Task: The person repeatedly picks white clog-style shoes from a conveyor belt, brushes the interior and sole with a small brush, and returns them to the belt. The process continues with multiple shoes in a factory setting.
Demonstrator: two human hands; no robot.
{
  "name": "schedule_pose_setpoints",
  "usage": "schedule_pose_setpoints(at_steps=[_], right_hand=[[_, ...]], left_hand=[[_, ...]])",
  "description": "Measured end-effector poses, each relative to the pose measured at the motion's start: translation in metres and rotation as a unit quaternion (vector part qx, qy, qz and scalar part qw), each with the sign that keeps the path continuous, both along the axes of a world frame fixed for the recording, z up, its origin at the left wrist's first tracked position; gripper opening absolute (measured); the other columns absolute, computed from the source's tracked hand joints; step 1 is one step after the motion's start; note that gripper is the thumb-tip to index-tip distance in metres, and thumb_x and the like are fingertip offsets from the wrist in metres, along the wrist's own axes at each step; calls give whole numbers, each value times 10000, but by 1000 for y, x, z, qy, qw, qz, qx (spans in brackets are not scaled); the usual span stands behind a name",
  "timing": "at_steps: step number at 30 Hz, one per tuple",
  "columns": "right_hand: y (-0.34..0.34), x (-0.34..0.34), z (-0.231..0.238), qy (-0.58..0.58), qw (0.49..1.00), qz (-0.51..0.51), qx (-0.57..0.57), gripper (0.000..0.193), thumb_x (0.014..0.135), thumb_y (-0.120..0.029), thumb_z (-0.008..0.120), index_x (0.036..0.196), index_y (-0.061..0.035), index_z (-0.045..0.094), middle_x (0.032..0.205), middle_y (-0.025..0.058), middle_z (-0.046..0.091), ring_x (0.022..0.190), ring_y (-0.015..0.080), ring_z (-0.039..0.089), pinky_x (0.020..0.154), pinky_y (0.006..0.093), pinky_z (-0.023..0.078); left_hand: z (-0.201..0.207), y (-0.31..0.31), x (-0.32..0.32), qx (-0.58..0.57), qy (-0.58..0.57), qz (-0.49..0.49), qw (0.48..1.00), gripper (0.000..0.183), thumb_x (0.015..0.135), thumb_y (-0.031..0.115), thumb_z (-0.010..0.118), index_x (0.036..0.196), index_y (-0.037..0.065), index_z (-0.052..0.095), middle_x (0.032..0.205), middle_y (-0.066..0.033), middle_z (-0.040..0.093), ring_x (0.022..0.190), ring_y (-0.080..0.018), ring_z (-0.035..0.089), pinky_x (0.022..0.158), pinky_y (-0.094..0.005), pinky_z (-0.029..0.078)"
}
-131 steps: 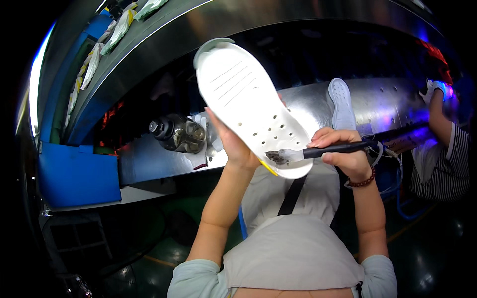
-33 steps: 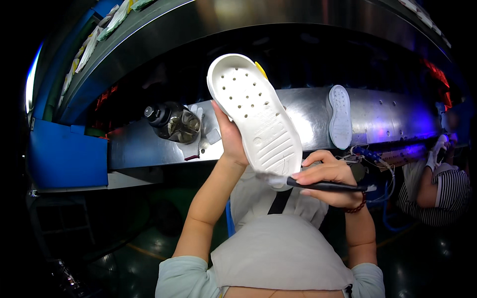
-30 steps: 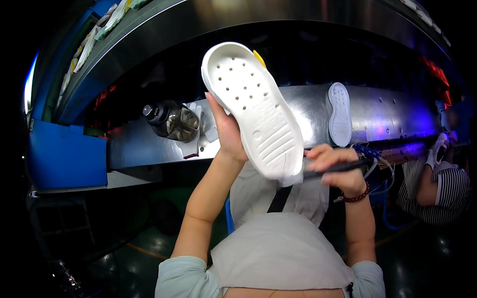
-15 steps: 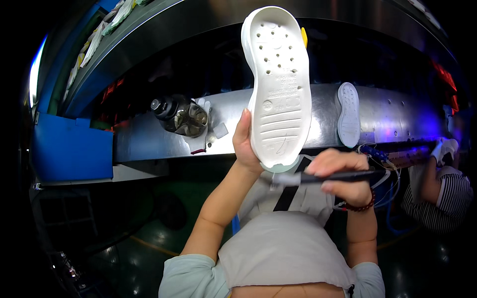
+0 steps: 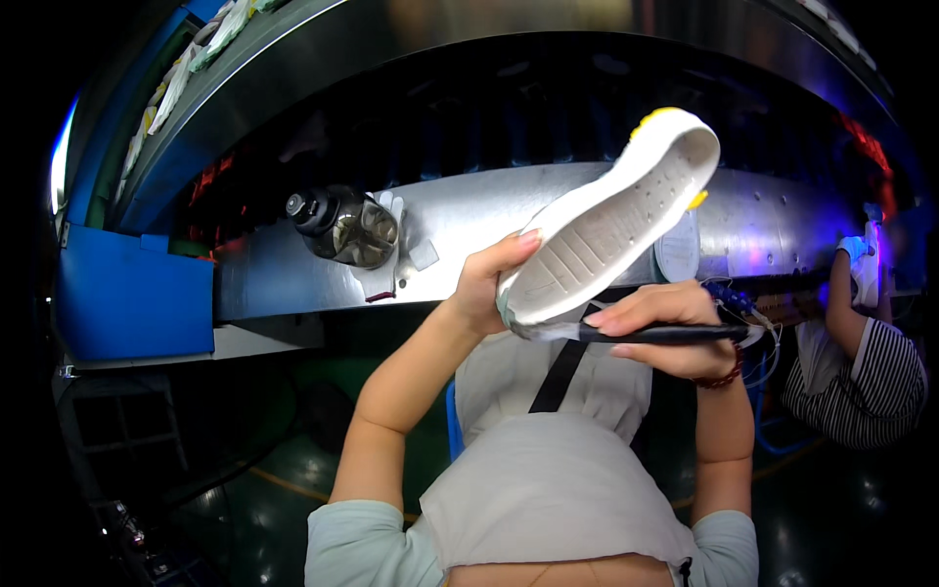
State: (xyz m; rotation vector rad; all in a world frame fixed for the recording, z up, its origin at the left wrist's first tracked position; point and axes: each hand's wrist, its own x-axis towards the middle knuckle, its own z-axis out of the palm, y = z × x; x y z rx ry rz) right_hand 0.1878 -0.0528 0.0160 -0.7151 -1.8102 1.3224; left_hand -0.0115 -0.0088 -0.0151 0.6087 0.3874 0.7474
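My left hand (image 5: 492, 281) grips a white shoe sole (image 5: 585, 249) by its near end, thumb on the rim. The sole is tilted, its far end raised to the right, with its hollow inner side and small holes showing. Yellow patches show on its outer edge. My right hand (image 5: 673, 328) is closed round a black-handled brush (image 5: 646, 334). Its pale bristles touch the near end of the sole, on the outer side wall. Behind the raised sole, a second white sole (image 5: 677, 252) lies on the bench, partly hidden.
On the metal bench (image 5: 445, 210) at left stands a dark see-through bottle (image 5: 357, 230) on a cloth. A small grey square (image 5: 424, 255) lies beside it. Cables (image 5: 748, 303) hang at the bench's front edge. A person in stripes (image 5: 866, 377) works at far right, wearing a blue glove.
The held sole has swung from upright to slanting right and lowered, its side wall turned into view. The brush has come onto its near end. At far right, the other person's arm has moved.
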Motion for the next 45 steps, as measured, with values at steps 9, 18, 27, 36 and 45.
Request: schedule_pose_setpoints(at_steps=[9,18,27,36,45], right_hand=[[-2,3,5,-28,996,77,42,181,616,14,661,787,-3,605,843,139,609,795,226,600,718,283,475],[-7,22,8,-137,983,96,80,155,649,-17,641,800,-23,603,840,99,617,798,206,598,700,272,472],[-14,34,3,-186,976,74,89,128,671,-22,618,796,-35,598,850,83,614,773,199,601,693,263,473],[-17,42,-3,-188,979,62,49,123,697,-15,586,819,-22,587,857,109,606,825,207,587,727,272,468],[-15,53,-7,-175,982,8,-75,194,653,-18,635,844,-5,599,853,102,610,795,161,588,710,242,463]], left_hand=[[21,10,-6,-49,141,-124,981,507,780,345,426,1111,-39,425,977,-188,519,805,-190,566,638,-253,474],[27,4,-7,-51,271,-169,946,466,780,324,459,1028,-71,470,879,-193,550,710,-183,584,554,-246,478],[14,7,-26,-60,333,-168,926,498,771,355,487,1050,-56,457,929,-194,534,745,-178,586,580,-251,496],[3,8,-33,-99,262,-135,951,432,779,314,480,997,-59,487,824,-157,561,636,-133,588,435,-212,471],[-1,10,-39,-92,173,-106,975,453,801,290,418,1069,-75,428,937,-202,539,752,-261,583,630,-396,503]])
